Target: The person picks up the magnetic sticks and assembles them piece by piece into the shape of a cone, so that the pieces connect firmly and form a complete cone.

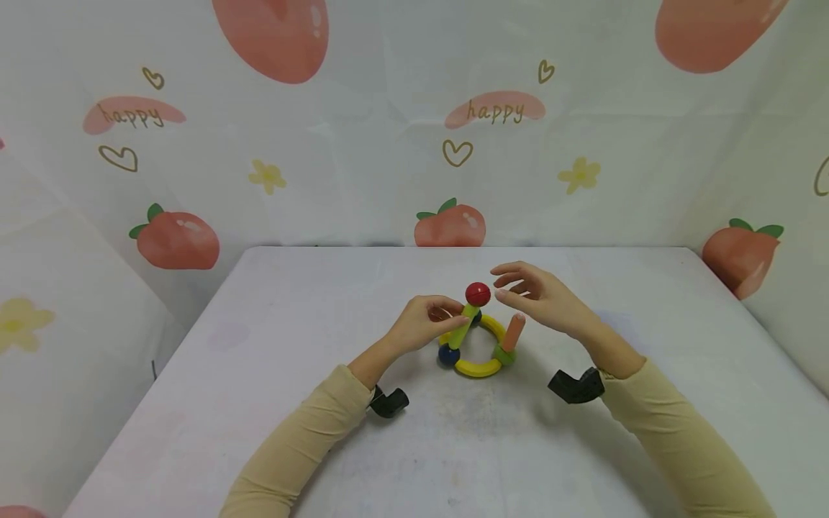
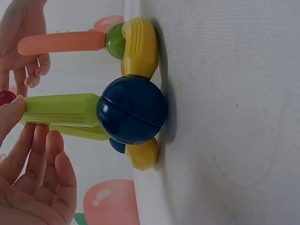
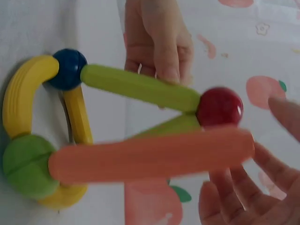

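A magnetic stick-and-ball toy stands on the table, its base a ring of curved yellow sticks [image 1: 479, 369] joined by a green ball [image 3: 29, 165] and two blue balls [image 2: 132, 109]. From the blue balls, two lime-green sticks [image 3: 140, 87] lean together and meet at a red ball [image 1: 478, 294] on top. An orange stick [image 1: 514, 333] rises from the green ball, its upper end free. My left hand [image 1: 424, 324] pinches one lime-green stick below the red ball, between thumb and fingers. Close to the red ball's right side, my right hand [image 1: 540, 296] is loosely curved and holds nothing.
The white table [image 1: 291, 432] extends around the toy, and a printed cloth [image 1: 363, 144] hangs behind its far edge. Black wrist camera mounts [image 1: 575, 387] sit below both wrists, the left one low beside the toy.
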A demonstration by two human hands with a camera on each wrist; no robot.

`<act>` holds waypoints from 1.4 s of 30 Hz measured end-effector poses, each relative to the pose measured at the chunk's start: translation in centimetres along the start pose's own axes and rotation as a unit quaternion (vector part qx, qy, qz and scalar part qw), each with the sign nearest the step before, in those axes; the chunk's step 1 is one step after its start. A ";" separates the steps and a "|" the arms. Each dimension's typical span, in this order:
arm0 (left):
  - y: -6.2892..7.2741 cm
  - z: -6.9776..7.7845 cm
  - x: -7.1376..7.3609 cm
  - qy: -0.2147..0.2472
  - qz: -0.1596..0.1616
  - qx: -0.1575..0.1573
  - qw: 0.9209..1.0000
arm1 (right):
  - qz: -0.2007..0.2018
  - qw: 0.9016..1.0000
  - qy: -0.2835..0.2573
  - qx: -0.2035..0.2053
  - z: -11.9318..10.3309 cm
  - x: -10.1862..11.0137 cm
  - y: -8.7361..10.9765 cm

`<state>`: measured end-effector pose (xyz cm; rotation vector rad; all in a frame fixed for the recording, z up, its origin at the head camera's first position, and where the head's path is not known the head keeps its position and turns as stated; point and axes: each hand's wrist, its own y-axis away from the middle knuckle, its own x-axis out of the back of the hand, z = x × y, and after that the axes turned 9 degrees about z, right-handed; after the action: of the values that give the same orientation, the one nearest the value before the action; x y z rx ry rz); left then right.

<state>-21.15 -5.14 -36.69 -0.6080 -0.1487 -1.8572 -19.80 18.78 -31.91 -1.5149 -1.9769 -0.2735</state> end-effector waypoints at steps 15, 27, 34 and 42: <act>-0.1 0.3 0.1 -0.001 0.003 0.008 1.000 | -0.147 0.988 -0.040 -0.014 3.8 2.1 1.2; -0.2 0.1 0.0 0.005 0.004 0.002 1.000 | -0.118 0.991 -0.057 0.007 3.7 -0.1 0.5; -0.2 0.3 0.1 0.002 0.005 0.001 1.000 | -0.099 0.994 -0.038 0.003 3.3 -1.1 0.0; -0.1 0.2 0.0 0.005 0.005 -0.007 1.000 | -0.089 0.995 -0.032 -0.002 3.0 -1.6 -0.2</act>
<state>-21.20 -4.99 -36.51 -0.6082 -0.1259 -1.8517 -20.79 19.00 -35.10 -1.3657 -2.1671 -0.3066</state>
